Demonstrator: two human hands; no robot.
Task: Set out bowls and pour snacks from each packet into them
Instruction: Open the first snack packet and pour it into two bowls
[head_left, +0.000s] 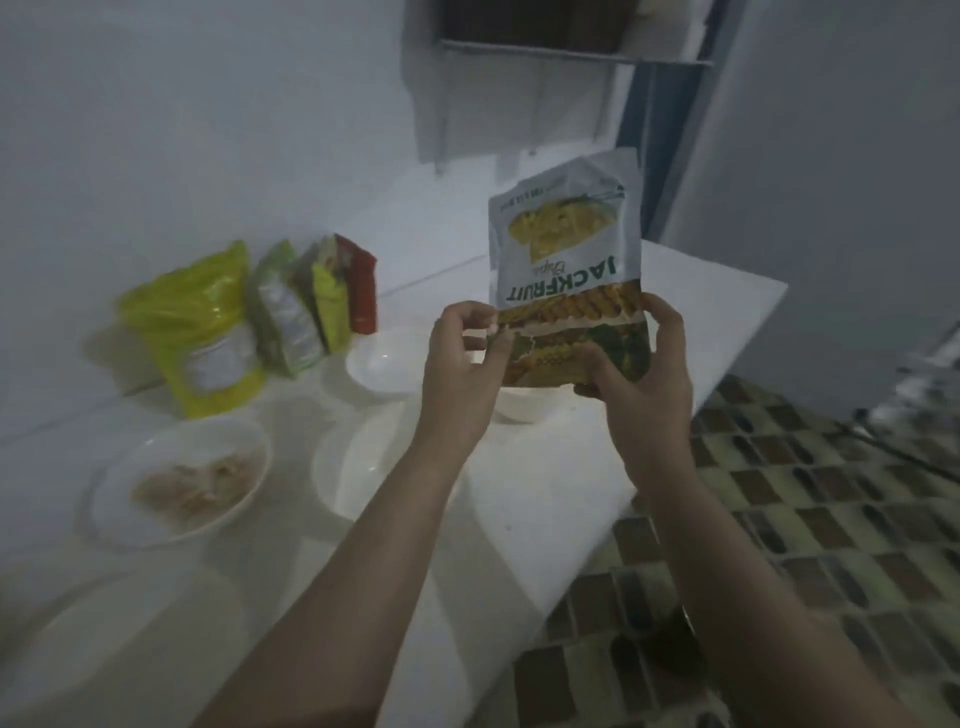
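I hold a white and green jackfruit chips packet (566, 249) upside down above the white counter (545, 499). My left hand (462, 364) pinches its lower left edge and my right hand (644, 379) grips its lower right edge. A small white bowl (524, 408) sits right below the packet, partly hidden by my hands. Another white bowl (382, 366) stands to its left, a bigger one (353, 462) lies under my left forearm, and a bowl with pale brown snack pieces (179, 480) is at the left.
A yellow packet (195, 322) and several green, yellow and red packets (317, 301) lean against the white wall at the back left. The counter's edge runs diagonally on the right, with a tiled floor (779, 519) below it. A metal rack (545, 52) hangs above.
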